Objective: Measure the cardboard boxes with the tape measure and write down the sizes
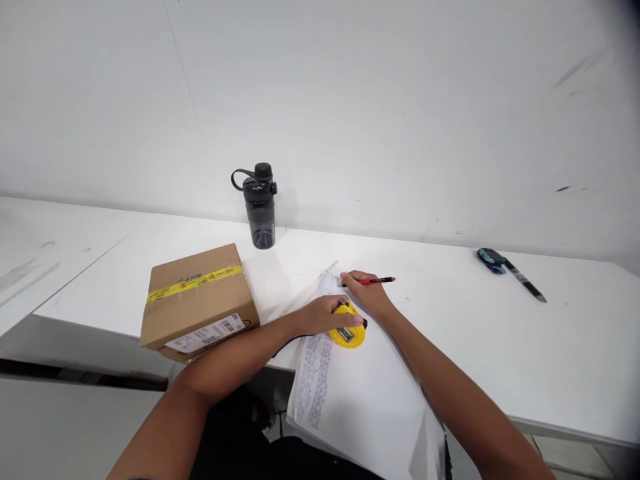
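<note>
My left hand (323, 315) is closed around a yellow tape measure (350, 340), held over the paper. In my right hand (364, 288) is a red and black pen (377, 281), its tip toward the top of the sheet. Both hands rest close together over the large white paper (373, 400), which carries dense blue writing in columns down its left side and hangs over the table's front edge. The tape measure covers part of the writing. Left of my left forearm sits a cardboard box (200, 300) with yellow tape and a white label.
A dark shaker bottle (261, 213) stands upright by the wall, behind the box. On the right of the white table (450, 333) lie a blue and black device (493, 260) and a dark, pen-like object (526, 281) touching it.
</note>
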`<state>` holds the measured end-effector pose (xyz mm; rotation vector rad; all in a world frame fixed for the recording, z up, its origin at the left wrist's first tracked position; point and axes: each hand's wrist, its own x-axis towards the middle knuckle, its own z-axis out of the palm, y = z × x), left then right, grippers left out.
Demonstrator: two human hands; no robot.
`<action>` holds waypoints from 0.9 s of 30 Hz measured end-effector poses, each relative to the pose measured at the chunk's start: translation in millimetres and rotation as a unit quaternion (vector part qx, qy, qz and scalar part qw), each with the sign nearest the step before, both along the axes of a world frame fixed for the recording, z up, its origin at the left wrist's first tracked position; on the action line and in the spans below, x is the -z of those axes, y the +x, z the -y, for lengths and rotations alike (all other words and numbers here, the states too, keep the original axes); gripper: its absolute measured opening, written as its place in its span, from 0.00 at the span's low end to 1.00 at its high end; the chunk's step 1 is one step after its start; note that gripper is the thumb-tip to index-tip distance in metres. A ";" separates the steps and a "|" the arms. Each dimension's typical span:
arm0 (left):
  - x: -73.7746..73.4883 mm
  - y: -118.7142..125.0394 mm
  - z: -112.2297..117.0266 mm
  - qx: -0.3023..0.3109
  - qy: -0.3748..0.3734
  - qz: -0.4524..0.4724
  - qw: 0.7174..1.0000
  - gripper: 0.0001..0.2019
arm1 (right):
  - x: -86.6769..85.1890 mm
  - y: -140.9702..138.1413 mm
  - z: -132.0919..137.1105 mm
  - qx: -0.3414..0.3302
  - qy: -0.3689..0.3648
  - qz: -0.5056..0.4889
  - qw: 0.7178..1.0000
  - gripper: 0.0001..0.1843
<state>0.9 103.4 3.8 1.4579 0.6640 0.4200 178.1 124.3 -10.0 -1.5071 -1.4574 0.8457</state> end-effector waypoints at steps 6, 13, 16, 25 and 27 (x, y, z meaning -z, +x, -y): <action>0.7 -0.9 0.1 0.003 0.007 -0.008 1.000 0.21 | -0.5 -0.3 0.1 0.008 0.000 -0.001 1.000 0.17; 1.0 -0.3 0.3 0.004 0.008 -0.015 1.000 0.22 | -1.9 -0.6 2.3 0.021 0.000 -0.002 1.000 0.19; 0.6 -0.2 0.3 0.004 0.007 -0.014 1.000 0.22 | -2.3 -1.1 2.8 0.010 0.000 -0.001 1.000 0.18; -1.7 -0.4 0.8 -0.002 0.003 -0.009 1.000 0.21 | -1.4 -1.3 3.6 0.021 0.003 0.000 1.000 0.19; -2.7 -0.2 0.8 -0.003 0.002 -0.009 1.000 0.21 | -0.2 -1.0 3.3 0.035 0.007 0.001 0.999 0.19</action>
